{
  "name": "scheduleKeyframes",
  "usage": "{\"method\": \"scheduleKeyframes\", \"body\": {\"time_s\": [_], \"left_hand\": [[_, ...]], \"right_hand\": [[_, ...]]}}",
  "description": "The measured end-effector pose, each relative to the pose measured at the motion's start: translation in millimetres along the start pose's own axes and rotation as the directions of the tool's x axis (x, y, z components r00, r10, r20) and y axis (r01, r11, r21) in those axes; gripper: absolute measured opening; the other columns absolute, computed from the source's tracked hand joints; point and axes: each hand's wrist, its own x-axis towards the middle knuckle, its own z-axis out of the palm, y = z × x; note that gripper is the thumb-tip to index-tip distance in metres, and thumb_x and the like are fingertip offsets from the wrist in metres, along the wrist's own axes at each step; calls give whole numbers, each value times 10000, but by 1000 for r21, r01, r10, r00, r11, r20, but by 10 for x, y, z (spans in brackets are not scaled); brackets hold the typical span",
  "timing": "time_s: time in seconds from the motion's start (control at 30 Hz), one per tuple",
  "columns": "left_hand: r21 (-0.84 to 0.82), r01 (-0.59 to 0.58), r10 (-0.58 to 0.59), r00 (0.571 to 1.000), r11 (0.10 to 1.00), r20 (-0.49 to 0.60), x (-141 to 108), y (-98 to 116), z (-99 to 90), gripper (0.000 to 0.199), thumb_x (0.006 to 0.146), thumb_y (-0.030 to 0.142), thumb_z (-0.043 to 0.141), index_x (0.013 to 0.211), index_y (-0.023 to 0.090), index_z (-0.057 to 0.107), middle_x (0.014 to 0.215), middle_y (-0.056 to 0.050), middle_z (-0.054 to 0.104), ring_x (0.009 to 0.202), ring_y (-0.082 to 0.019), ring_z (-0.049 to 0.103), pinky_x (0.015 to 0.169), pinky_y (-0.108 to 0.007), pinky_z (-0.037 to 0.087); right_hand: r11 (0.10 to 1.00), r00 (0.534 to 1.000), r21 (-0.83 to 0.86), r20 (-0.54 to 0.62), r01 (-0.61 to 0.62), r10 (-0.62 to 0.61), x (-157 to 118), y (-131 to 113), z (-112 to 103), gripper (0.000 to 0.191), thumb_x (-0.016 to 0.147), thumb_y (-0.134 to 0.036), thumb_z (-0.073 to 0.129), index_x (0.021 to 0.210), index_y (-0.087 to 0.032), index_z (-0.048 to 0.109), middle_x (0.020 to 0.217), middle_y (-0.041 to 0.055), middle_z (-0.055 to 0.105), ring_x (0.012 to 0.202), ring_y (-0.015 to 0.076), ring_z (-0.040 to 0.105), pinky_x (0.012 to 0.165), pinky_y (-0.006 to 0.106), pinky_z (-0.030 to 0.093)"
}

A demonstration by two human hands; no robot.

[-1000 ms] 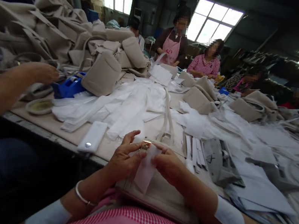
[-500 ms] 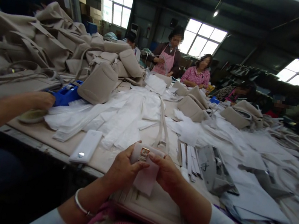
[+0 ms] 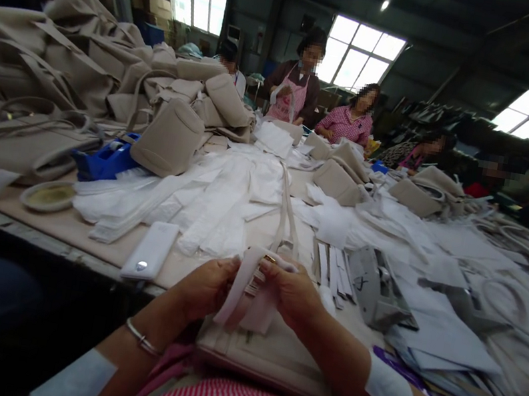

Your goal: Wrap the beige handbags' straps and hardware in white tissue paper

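Observation:
A beige handbag (image 3: 268, 357) lies at the table's front edge, close to my body, its straps (image 3: 286, 212) stretching away across the table. Over its upper part, a thin white wrapping sheet (image 3: 239, 294) hangs folded around a gold buckle (image 3: 268, 260) that is mostly covered. My left hand (image 3: 209, 287) pinches the left edge of this sheet, fingertips partly hidden behind it. With thumb and fingers, my right hand (image 3: 296, 292) grips the sheet and the part beside the buckle.
A white phone-like device (image 3: 150, 250) and a blue tape dispenser (image 3: 107, 158) sit to the left, near a round dish (image 3: 48, 195). Beige bags (image 3: 170, 138) pile up behind. White sheets (image 3: 218, 200) spread mid-table. A grey tape dispenser (image 3: 376, 287) stands right. Co-workers are across the table.
My left hand has shifted left and down, drawing the sheet's left side out over the buckle. A neighbour's hand has left the blue dispenser; a whitish strip now shows at far left.

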Motion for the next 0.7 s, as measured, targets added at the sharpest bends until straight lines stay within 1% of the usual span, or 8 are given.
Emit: {"method": "scheduleKeyframes", "body": {"time_s": [0.1, 0.17, 0.23, 0.27, 0.33, 0.47, 0.53, 0.7], "left_hand": [[168, -11, -7, 995, 986, 104, -14, 48, 71, 526, 839, 560, 620, 1140, 135, 694, 942, -108, 745, 796, -213, 681, 743, -316, 519], [338, -78, 43, 993, 938, 109, -36, 96, 111, 502, 879, 567, 551, 1096, 148, 722, 961, -91, 747, 887, -226, 673, 817, -323, 509], [456, -146, 106, 988, 878, 111, -56, 121, 138, 503, 909, 569, 488, 1045, 160, 747, 975, -79, 747, 965, -237, 656, 892, -330, 490], [478, -169, 133, 985, 862, 108, -62, 121, 147, 504, 916, 568, 471, 1033, 166, 752, 982, -75, 747, 987, -239, 649, 920, -332, 481], [450, -175, 151, 985, 876, 88, -64, 98, 165, 501, 920, 563, 464, 1041, 168, 748, 990, -72, 744, 985, -237, 646, 927, -336, 481], [380, -116, 91, 992, 918, 83, -49, 47, 205, 530, 920, 567, 457, 1067, 134, 724, 911, -85, 736, 871, -230, 651, 815, -338, 515], [433, -149, 117, 988, 889, 99, -39, 52, 217, 530, 907, 572, 480, 1053, 122, 720, 871, -84, 728, 837, -226, 644, 789, -330, 515], [629, -254, 219, 966, 735, 134, 5, 77, 198, 476, 920, 539, 475, 1039, 140, 706, 910, -72, 720, 867, -213, 622, 833, -318, 494]], "right_hand": [[996, 1000, -89, -11, 26, -27, -7, -12, -4, 246, 665, -301, 833, 827, -150, 726, 693, 14, 655, 627, 139, 551, 637, 294, 455], [977, 997, -201, -8, 69, -72, -19, -49, -8, 216, 687, -327, 813, 796, -162, 725, 695, 6, 644, 640, 138, 540, 637, 286, 436], [940, 991, -318, -19, 120, -133, -34, -98, -1, 200, 695, -350, 799, 761, -177, 725, 716, 2, 641, 687, 146, 546, 670, 287, 432], [918, 986, -373, -38, 136, -161, -40, -122, 5, 200, 690, -360, 798, 742, -182, 724, 729, 2, 642, 712, 153, 552, 688, 289, 433], [882, 979, -456, -93, 120, -181, -49, -156, 19, 218, 675, -383, 800, 722, -185, 722, 747, 8, 649, 733, 164, 561, 693, 294, 434], [879, 980, -476, -179, -5, -92, -54, -160, 12, 282, 657, -435, 798, 735, -176, 716, 665, 8, 633, 626, 156, 531, 583, 285, 411], [880, 987, -475, -148, -13, -65, -64, -148, -11, 300, 668, -451, 786, 718, -166, 709, 624, 5, 612, 589, 146, 508, 548, 272, 388], [848, 999, -529, -14, 29, -43, -130, -180, -56, 298, 755, -435, 707, 768, -138, 693, 646, -3, 580, 591, 120, 480, 547, 244, 368]]}}
